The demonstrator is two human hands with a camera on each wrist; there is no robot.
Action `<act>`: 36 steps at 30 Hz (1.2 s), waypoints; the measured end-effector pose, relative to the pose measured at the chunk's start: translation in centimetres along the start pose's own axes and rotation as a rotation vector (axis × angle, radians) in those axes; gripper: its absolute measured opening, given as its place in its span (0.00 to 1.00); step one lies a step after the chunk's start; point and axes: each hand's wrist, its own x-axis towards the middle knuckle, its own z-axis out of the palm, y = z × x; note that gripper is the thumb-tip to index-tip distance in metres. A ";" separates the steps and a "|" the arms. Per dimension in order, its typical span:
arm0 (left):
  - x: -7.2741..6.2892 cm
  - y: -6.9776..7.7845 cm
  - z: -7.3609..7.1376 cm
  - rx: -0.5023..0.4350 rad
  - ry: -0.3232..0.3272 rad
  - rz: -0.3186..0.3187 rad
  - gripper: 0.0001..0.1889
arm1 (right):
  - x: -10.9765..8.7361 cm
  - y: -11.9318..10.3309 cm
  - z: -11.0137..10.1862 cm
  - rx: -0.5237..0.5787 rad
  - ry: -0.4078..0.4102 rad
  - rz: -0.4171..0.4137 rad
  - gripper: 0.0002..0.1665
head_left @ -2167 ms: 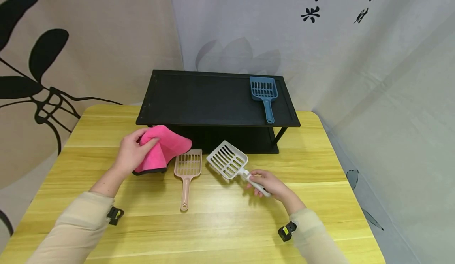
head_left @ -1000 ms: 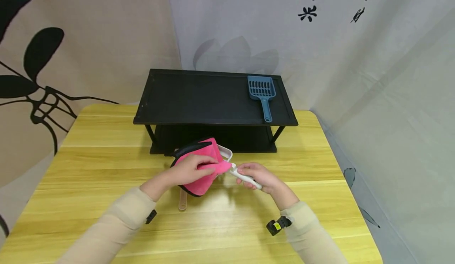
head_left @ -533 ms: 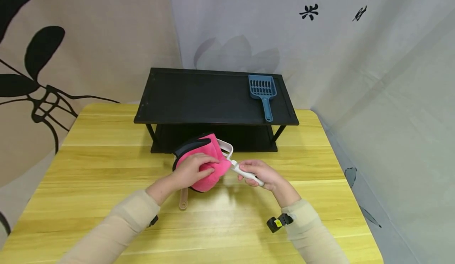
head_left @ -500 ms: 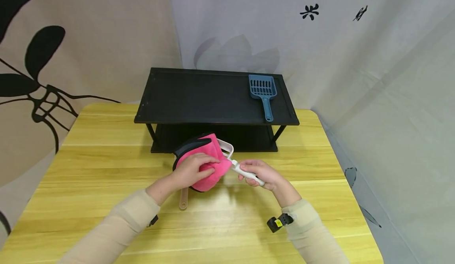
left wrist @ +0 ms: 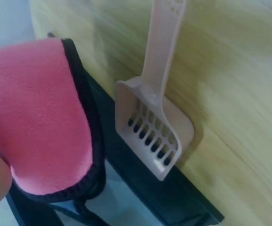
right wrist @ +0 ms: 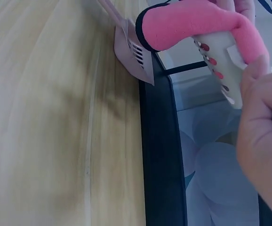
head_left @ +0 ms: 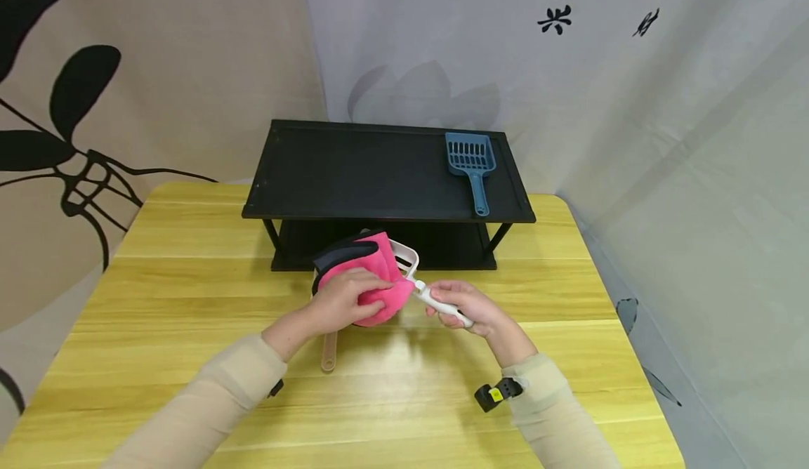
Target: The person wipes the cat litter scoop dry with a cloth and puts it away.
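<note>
My right hand (head_left: 466,304) grips the handle of a white litter scoop (head_left: 450,309), held above the table. Draped across that scoop's slotted head is a pink cloth (head_left: 390,262) with black edging. My left hand (head_left: 344,302) holds the cloth there, thumb and fingers bent over it. Most of the scoop's head is hidden; its slotted underside shows in the right wrist view, with pink visible through the slots. Below my left hand a pale pink litter scoop (left wrist: 160,52) lies on the table, its handle toward me; cloth and hand cover its head in the head view.
A black two-tier shelf (head_left: 360,170) stands at the back of the wooden table (head_left: 379,413). On its top, at the right, lies a blue litter scoop (head_left: 478,192). The white scoop's head is close in front of the lower tier. A printed curtain (head_left: 404,34) hangs behind.
My left hand has brought the cloth from the left onto the white scoop's head. My right hand has drawn slightly left and up. Over the last half second the cloth has shifted a little upward.
</note>
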 end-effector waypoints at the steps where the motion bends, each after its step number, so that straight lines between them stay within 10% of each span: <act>1: 0.0 -0.1 0.0 0.006 0.014 0.003 0.16 | -0.1 0.0 0.0 -0.009 -0.004 -0.007 0.10; 17: -0.7 -3.0 -2.1 0.227 0.259 0.057 0.11 | -1.1 -1.0 -0.2 -0.132 0.047 0.018 0.20; 24: -0.4 -2.4 -4.0 0.083 0.422 -0.104 0.11 | -0.8 -0.2 -0.5 -0.237 0.128 0.084 0.23; 36: 1.6 -0.5 0.1 -0.113 0.310 -0.200 0.13 | 0.8 0.6 1.5 -0.409 0.098 0.055 0.19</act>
